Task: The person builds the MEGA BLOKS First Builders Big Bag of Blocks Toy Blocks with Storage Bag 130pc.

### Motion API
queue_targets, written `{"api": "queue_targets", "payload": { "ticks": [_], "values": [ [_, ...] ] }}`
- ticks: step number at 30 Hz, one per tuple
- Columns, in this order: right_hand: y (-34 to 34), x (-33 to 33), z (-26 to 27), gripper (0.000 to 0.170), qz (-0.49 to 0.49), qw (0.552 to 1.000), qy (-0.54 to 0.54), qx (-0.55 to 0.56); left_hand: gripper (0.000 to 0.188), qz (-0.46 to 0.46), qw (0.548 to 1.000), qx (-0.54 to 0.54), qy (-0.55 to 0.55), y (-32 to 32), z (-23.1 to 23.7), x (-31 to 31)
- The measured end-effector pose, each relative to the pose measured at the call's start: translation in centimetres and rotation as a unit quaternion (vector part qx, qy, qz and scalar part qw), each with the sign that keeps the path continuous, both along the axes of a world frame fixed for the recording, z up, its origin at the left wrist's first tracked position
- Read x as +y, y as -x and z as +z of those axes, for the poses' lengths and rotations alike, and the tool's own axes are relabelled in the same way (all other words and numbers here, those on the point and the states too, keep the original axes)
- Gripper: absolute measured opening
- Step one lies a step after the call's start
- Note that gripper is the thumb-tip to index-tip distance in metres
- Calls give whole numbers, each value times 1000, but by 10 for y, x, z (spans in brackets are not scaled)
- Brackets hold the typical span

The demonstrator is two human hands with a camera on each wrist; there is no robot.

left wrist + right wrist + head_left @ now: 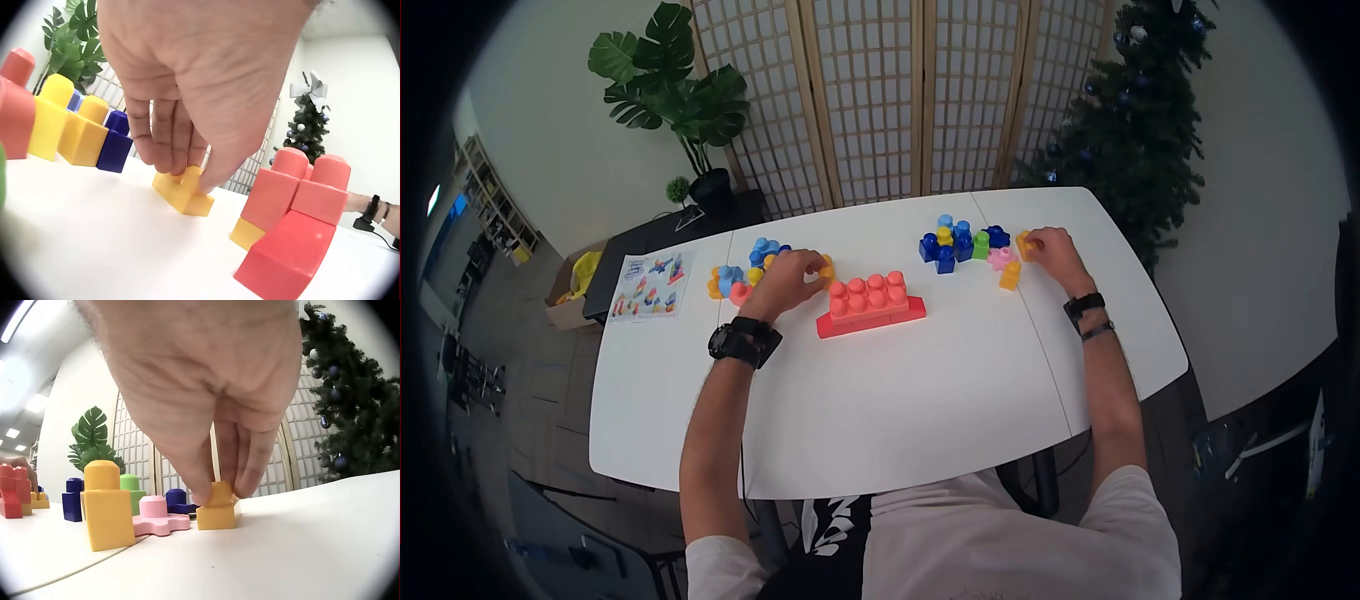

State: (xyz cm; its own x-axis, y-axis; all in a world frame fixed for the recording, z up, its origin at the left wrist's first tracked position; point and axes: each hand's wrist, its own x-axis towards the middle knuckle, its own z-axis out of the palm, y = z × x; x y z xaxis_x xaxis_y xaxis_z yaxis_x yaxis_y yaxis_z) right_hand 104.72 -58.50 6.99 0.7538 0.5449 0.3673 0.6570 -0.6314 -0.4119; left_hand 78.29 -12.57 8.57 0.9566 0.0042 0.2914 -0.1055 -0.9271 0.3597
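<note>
My left hand point(786, 284) pinches a low yellow-orange block point(192, 202) by its stud, thumb on one side and fingers on the other. Just right of that hand stands a red block build point(870, 318), with rows of studs on top and sloped ends. In the right wrist view, thumb and fingers of my right hand point(1060, 260) grip a small orange block point(217, 517) at the table surface. Beside it lies a pink flower-shaped piece point(160, 524), and nearer the camera an upright orange block point(110, 515).
Behind my left hand is a cluster of blue, yellow and coral blocks point(730, 279). Dark blue blocks point(945, 262) and a green block point(981, 246) sit left of my right hand. A sheet with pictures of builds point(648, 286) lies at the left end of the white table point(900, 410).
</note>
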Motion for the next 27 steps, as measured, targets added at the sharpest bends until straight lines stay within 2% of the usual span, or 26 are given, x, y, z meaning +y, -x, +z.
{"api": "queue_targets", "payload": {
  "ticks": [4,7,10,11,13,15,17,19,20,22,27],
  "values": [
    [-7,-4,-4,25,-6,1000,-8,-20,28,-1,1000,-9,22,8,-4,7],
    [15,8,27,25,-2,998,-60,-12,27,35,997,-43,60,16,11,5],
    [44,32,60,24,27,994,-105,5,26,8,991,-88,103,24,37,-9],
    [53,42,69,25,60,992,-110,9,26,8,991,-86,103,29,48,-19],
    [71,63,85,28,122,985,-122,24,23,-65,986,-103,113,36,66,-41],
    [94,85,97,28,157,980,-116,33,25,-72,990,-77,92,42,76,-59],
    [110,108,96,29,192,974,-110,39,28,-76,995,-40,45,43,74,-68],
    [123,128,89,30,273,957,-99,15,27,-77,996,-30,30,42,65,-68],
    [129,136,87,30,272,957,-99,15,27,-78,997,-18,15,41,61,-69],
    [143,150,82,29,319,946,-48,-10,27,-82,996,-25,21,43,54,-72],
    [161,171,62,26,337,941,-21,-21,28,-72,997,-32,3,45,45,-77]
  ]
}}
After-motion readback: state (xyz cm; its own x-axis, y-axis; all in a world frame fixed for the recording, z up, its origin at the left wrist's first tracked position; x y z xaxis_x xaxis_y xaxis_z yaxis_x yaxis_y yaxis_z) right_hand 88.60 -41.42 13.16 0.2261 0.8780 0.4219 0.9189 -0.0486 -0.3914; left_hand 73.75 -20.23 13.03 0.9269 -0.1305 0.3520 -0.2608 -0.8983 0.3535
